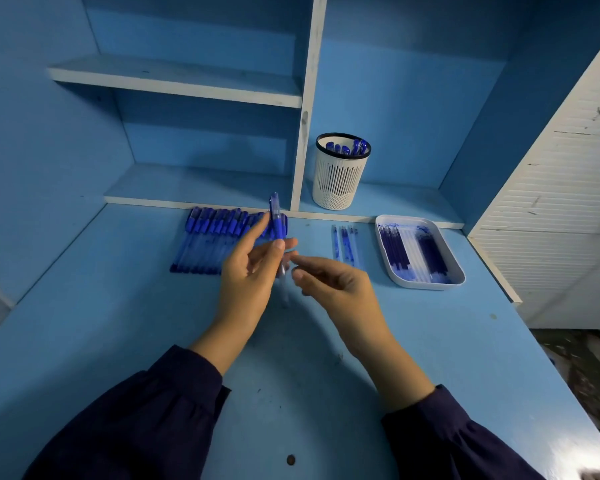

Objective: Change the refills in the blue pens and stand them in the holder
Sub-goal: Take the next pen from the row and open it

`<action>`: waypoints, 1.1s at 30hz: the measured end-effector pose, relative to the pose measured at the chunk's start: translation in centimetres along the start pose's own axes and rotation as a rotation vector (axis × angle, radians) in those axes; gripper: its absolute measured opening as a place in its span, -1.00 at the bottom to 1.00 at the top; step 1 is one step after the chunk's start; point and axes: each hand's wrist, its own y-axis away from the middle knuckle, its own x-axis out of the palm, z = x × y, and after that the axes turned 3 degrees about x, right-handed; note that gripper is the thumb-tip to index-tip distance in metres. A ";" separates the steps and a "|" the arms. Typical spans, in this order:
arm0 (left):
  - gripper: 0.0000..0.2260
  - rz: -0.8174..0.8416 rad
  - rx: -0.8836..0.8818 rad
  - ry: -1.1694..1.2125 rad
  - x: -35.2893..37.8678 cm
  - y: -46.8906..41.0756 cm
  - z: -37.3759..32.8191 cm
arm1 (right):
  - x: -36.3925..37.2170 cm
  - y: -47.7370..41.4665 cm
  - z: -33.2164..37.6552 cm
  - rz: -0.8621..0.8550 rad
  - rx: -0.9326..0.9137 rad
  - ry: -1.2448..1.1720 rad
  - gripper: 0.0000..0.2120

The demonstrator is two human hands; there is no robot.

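My left hand (253, 268) holds a blue pen (276, 218) nearly upright above the desk, cap end up. My right hand (333, 280) is just to its right, fingertips pinched close to the pen's lower end; what they grip is blurred. A row of several blue pens (212, 237) lies on the desk behind my left hand. Several loose refills (345, 245) lie to the right of them. A white tray (392, 271) at the right holds more refills. The white slotted holder (340, 178) stands on the low shelf with several blue pens in it.
The blue desk (291, 375) sits in a blue alcove with white-edged shelves (174, 81) and a vertical divider (305, 133) just left of the holder. A white slatted panel (561, 202) bounds the right side. A small dark spot (290, 460) lies near the front.
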 end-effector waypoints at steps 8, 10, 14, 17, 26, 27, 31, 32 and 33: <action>-0.67 0.264 0.031 -0.193 -0.7 1.4 -0.1 | -2.1 -1.0 0.5 -0.229 -0.149 -0.027 -0.70; -0.68 0.319 0.011 -0.220 -0.5 1.8 0.0 | -2.2 -1.1 0.5 -0.212 -0.140 -0.050 -0.68; -0.71 0.356 0.033 -0.282 -0.7 1.9 0.4 | -2.3 -1.5 0.0 -0.227 -0.159 0.071 -0.90; -0.75 0.317 0.039 -0.275 -0.6 1.7 0.5 | -2.1 -1.5 -0.4 -0.237 -0.169 0.041 -0.93; -0.78 0.282 0.124 -0.267 -0.6 1.6 0.3 | -1.4 -1.5 -0.7 -0.255 -0.226 -0.011 -0.91; -0.77 0.302 0.132 -0.292 -0.7 1.6 0.4 | -1.4 -1.5 -0.7 -0.259 -0.227 -0.025 -0.92; -0.74 0.326 0.127 -0.321 -0.8 1.5 0.6 | -1.5 -1.8 -0.4 -0.252 -0.235 -0.038 -0.93; -0.74 0.322 0.122 -0.321 -0.7 1.5 0.6 | -1.5 -1.8 -0.3 -0.248 -0.235 -0.037 -0.93; -0.74 0.319 0.118 -0.320 -0.7 1.5 0.5 | -1.6 -2.0 -0.1 -0.246 -0.237 -0.036 -0.94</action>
